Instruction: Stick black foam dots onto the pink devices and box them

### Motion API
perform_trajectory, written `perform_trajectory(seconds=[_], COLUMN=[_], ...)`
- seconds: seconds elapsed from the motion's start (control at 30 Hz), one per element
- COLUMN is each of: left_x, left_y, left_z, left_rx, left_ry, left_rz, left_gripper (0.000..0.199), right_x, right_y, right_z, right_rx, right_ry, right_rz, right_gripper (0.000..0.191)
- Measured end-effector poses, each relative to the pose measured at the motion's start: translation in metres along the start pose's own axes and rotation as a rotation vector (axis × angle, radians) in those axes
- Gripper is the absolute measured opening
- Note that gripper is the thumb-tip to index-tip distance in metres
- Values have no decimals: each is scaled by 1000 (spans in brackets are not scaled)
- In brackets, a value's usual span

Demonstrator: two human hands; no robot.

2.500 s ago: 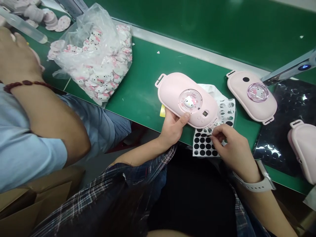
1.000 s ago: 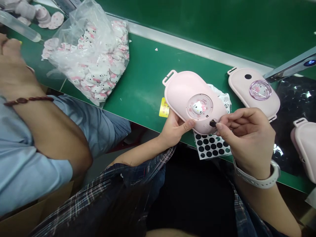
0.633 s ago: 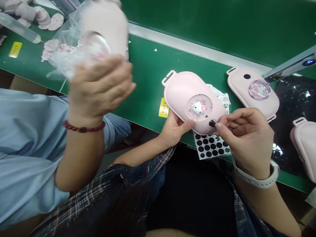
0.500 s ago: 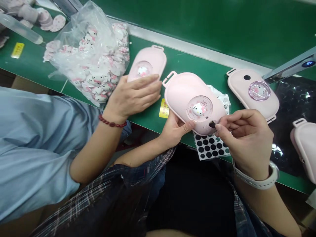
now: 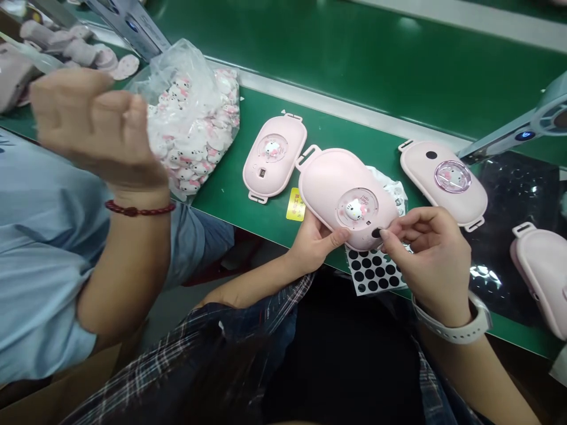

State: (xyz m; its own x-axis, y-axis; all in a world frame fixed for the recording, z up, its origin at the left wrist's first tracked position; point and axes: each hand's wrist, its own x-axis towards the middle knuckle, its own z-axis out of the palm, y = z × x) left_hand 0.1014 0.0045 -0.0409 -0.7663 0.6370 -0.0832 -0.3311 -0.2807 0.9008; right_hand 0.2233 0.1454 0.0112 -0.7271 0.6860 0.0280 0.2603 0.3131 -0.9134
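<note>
My left hand (image 5: 315,243) grips the near edge of a pink oval device (image 5: 336,186) with a cat-face dome, tilted over the green table's front edge. My right hand (image 5: 427,254) pinches a small black round sticker (image 5: 376,232) against the device's lower right face. Under both lies a white sheet of black round stickers (image 5: 374,270), partly hidden by the device and my hand.
A co-worker in a light blue sleeve has a raised hand (image 5: 95,127) at left. A second pink device (image 5: 273,156) lies beside a plastic bag of cat-face pieces (image 5: 195,136). Two more pink devices (image 5: 443,180) (image 5: 538,277) lie right, by a dark film sheet (image 5: 509,206).
The co-worker set a pink device down left of mine and pulled the hand back up to the left. My right hand brought a black sticker from the sheet onto the device's face.
</note>
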Motion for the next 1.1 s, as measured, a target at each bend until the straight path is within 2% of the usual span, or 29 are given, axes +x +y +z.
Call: perform_trajectory(seconds=[0.03, 0.1, 0.23, 0.4, 0.63, 0.73, 0.9, 1.1], left_x=[-4, -7, -4, -4, 2, 2, 0, 1], left_y=[-11, -21, -16, -20, -16, -12, -12, -13], left_z=[7, 9, -1, -2, 0, 0, -1, -1], left_rx=[5, 11, 16, 0, -262, -296, -293, -278], left_ry=[-43, -94, -105, -103, -14, 8, 11, 20], left_rz=[-1, 18, 32, 12, -77, -102, -111, -111], left_gripper=[107, 96, 89, 93, 91, 95, 97, 96], right_x=[0, 0, 2, 2, 18, 29, 33, 28], right_y=[0, 0, 0, 2, 0, 4, 25, 39], right_z=[0, 0, 0, 0, -18, -21, -8, -4], right_rx=[-3, -9, -11, -60, 97, 155, 107, -24], right_ry=[-1, -5, -20, -20, 181, 235, 191, 145], right_rz=[5, 15, 47, 77, -20, -87, -168, -203], right_gripper=[23, 23, 23, 27, 32, 29, 19, 18])
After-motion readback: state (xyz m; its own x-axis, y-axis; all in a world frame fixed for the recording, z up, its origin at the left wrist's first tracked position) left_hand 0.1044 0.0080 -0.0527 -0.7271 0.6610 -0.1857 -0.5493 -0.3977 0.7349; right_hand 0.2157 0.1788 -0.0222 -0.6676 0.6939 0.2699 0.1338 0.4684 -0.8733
